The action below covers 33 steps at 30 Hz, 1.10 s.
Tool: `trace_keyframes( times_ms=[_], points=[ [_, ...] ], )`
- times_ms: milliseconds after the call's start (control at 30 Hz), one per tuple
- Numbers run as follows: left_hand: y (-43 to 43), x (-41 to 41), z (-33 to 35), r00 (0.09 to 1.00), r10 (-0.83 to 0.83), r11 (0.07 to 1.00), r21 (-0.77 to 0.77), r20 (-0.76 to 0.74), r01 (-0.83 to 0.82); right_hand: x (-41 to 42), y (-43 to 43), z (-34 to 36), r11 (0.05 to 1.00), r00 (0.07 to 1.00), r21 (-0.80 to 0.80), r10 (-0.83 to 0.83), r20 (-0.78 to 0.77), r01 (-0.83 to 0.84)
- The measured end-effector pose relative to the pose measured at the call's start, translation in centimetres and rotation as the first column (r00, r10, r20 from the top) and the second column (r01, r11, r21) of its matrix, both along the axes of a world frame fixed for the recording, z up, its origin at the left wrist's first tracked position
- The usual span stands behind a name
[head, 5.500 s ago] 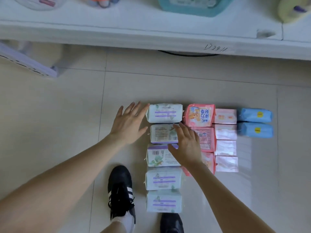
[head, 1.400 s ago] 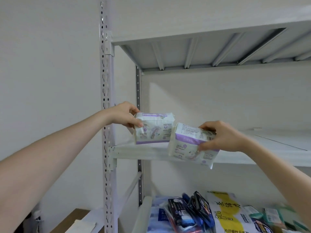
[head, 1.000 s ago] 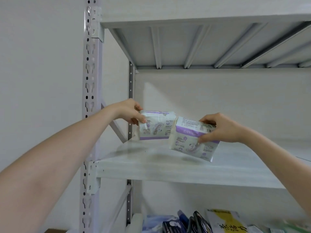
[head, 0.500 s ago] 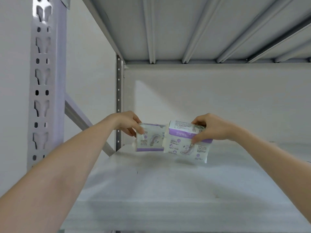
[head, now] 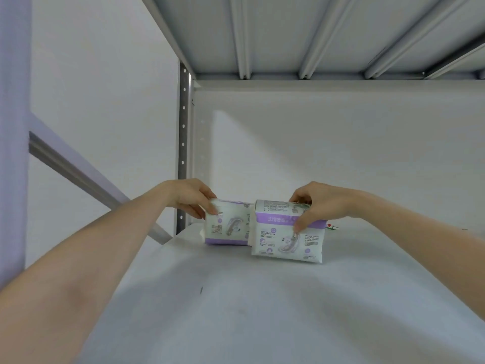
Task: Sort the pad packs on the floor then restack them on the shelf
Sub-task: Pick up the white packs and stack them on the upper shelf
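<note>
- Two purple-and-white pad packs are at the shelf [head: 236, 311], mid-frame. The left pad pack [head: 228, 227] stands upright near the rear corner. The right pad pack [head: 283, 240] is just beside it, overlapping its edge and slightly tilted.
- The left hand [head: 191, 197] has its grip closed on the left pad pack's top corner. The right hand [head: 320, 203] pinches the right pad pack at its top, thumb over the purple band.
- Both packs look set down or nearly so, and neither is released yet.
- Restacking seems to be at its start, since these are the only packs in view here. The floor is out of frame, so the number left cannot be told.
- The pale grey shelf board fills the lower frame and has a small dark mark [head: 201, 290].
- The ribbed underside of the upper shelf [head: 315, 30] spans the top. A perforated upright [head: 183, 143] and a diagonal brace [head: 78, 174] stand at the left, with a white wall [head: 341, 140] behind.
</note>
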<state>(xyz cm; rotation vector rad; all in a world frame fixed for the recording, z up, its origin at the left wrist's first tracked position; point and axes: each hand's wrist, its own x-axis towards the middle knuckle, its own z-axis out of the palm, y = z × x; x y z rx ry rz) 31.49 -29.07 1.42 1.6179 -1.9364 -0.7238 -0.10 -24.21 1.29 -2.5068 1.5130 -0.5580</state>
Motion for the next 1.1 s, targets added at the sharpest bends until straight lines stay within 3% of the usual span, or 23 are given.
trace_keyframes(
  times_ms=[200, 433, 733, 933, 1100],
  points=[
    [0.5, 0.9, -1.3, 0.988, 0.003, 0.996, 0.089, -0.154, 0.011, 0.6, -1.3, -1.3, 0.999, 0.995, 0.019, 0.023, 0.097, -0.025],
    [1.6, 1.3, -3.2, 0.994, -0.068, 0.966, 0.242, -0.083, 0.086, 1.2, -2.0, -2.3, 0.981, 0.972, 0.194, -0.026, 0.233, -0.021],
    [2.1, 0.3, -5.4, 0.969, -0.083, 0.964, 0.227, -0.232, 0.136, 4.3, -2.5, -2.5, 0.945, 0.941, 0.308, -0.001, 0.338, -0.11],
    [0.7, 0.7, -6.2, 0.948, -0.182, 0.945, 0.219, -0.259, 0.242, 6.4, -2.8, -2.6, 0.944, 0.937, 0.3, 0.027, 0.348, -0.139],
    [0.9, 0.8, -6.1, 0.949, -0.169, 0.954, 0.199, -0.268, 0.226, 6.8, -3.7, -2.7, 0.949, 0.942, 0.283, 0.04, 0.333, -0.14]
  ],
)
